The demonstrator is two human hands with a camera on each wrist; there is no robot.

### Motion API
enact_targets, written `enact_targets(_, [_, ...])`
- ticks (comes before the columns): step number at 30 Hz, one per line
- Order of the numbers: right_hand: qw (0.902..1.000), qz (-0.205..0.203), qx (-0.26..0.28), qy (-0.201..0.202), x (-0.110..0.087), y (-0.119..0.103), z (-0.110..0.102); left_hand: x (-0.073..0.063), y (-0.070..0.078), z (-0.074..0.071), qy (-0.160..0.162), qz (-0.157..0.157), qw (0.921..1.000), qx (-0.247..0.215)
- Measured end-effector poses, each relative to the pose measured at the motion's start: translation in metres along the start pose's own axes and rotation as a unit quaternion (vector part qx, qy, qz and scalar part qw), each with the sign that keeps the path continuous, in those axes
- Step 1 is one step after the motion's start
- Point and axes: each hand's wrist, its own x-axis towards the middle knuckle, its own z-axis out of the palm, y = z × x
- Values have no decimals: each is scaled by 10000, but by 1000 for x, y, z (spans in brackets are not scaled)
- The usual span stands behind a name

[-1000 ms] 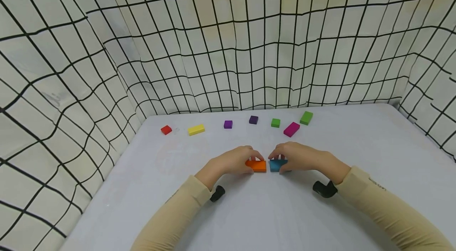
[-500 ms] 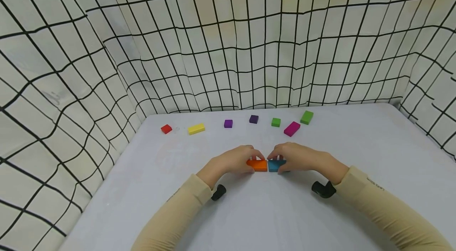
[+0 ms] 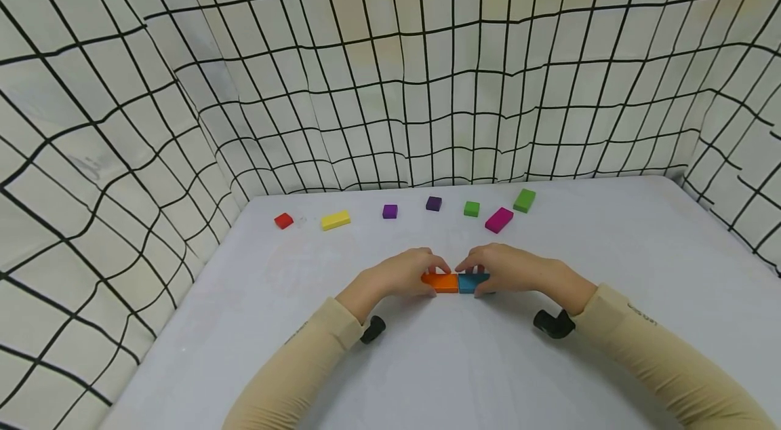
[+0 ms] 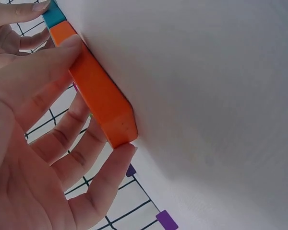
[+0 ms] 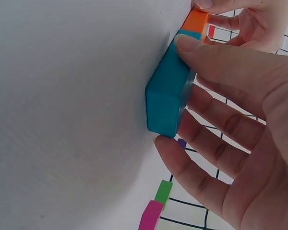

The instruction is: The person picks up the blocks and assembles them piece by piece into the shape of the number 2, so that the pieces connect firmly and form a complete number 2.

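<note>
Near the middle of the white table (image 3: 390, 362), my left hand (image 3: 403, 272) grips an orange block (image 3: 444, 283), thumb on the near side and fingers behind. My right hand (image 3: 509, 268) holds a blue block (image 3: 470, 283) in the same way. End to end, the two blocks lie in one line on the tabletop, their short faces meeting. The left wrist view shows the orange block (image 4: 103, 96) with the little fingertip at its outer end. In the right wrist view the blue block (image 5: 170, 86) has the thumb on its near face.
Along the back lie a red block (image 3: 283, 220), a yellow block (image 3: 335, 220), a purple block (image 3: 390, 211), a dark purple block (image 3: 434, 203), a small green block (image 3: 472, 209), a magenta block (image 3: 499, 220) and a larger green block (image 3: 525, 201). Black netting over white sheeting surrounds the table.
The narrow gap between the orange and blue blocks has closed. My right hand has shifted slightly left with the blue block, and the orange block has edged slightly right.
</note>
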Motion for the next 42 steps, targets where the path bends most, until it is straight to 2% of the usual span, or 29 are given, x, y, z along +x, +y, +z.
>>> enact_targets(10, [9999,124,37,112,-9,12,0,-5,-8,-4,-58,-192,9997,-124])
enact_targets(19, [9997,-57,157,151,-18,19,-1,-13,-20,-9,-33,-322,9983,-481])
enact_targets(33, [9997,-153,164,137,-18,17,-1,-12,-21,-6,-35,-168,9991,-400])
enact_targets(42, [9997,-164,139,144,-19,17,0,-12,-19,-7,-48,-186,9991,-388])
